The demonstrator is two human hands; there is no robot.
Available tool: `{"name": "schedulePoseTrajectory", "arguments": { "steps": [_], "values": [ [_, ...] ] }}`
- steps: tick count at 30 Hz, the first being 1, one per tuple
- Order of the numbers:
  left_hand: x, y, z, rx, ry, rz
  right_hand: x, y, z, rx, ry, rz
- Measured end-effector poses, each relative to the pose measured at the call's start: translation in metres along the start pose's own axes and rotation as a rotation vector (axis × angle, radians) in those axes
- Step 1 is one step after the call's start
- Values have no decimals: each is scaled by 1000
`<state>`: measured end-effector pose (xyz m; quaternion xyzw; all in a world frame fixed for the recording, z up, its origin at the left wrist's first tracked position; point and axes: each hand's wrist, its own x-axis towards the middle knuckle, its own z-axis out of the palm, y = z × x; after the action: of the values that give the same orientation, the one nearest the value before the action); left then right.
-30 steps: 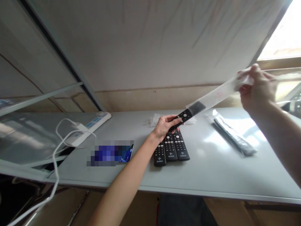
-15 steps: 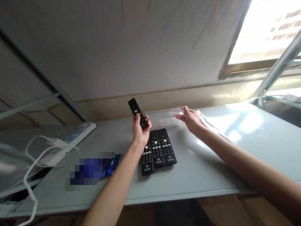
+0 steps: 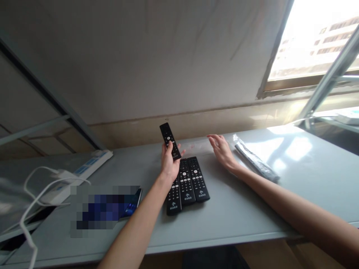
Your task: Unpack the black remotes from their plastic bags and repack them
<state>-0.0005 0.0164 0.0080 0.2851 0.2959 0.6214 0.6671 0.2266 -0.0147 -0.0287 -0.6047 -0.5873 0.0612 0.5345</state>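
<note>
The left hand (image 3: 169,164) grips a bare remote (image 3: 169,141), upright above three remotes (image 3: 186,185) on the bench (image 3: 252,209). The right hand (image 3: 223,151), fingers loosely spread, has let go of the empty bag (image 3: 196,146) (now flat just beyond its fingertips); a bagged remote (image 3: 255,162) lies to its right.

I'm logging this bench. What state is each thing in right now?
Left hand: shut on the held remote, raised.
Right hand: open, holding nothing.
Three remotes: unwrapped, lying side by side.
Bagged remote: in plastic, lying flat.
Empty bag: flat on table.
</note>
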Motion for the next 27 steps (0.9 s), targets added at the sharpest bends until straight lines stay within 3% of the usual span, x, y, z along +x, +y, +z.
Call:
{"name": "schedulePoseTrajectory", "arguments": {
  "steps": [5,9,11,15,19,22,24,27],
  "values": [
    [3,2,-2,42,53,-11,-5,-5,2,-178,11,-22],
    [5,4,-1,18,50,-8,-11,-15,2,-198,-47,-76],
    [3,5,-1,53,-46,-7,-15,-21,1,-158,-60,-89],
    [-7,9,3,292,-363,49,-20,-44,-3,60,-122,-72],
    [-25,9,11,508,-673,3,-27,-76,-7,445,-262,85],
    [-34,8,15,615,-799,-11,-29,-83,-14,636,-271,224],
    [-36,9,16,756,-795,133,-29,-77,-23,632,-227,314],
    [-34,11,13,1052,-690,504,-28,-60,-41,492,-242,496]
  ]
}}
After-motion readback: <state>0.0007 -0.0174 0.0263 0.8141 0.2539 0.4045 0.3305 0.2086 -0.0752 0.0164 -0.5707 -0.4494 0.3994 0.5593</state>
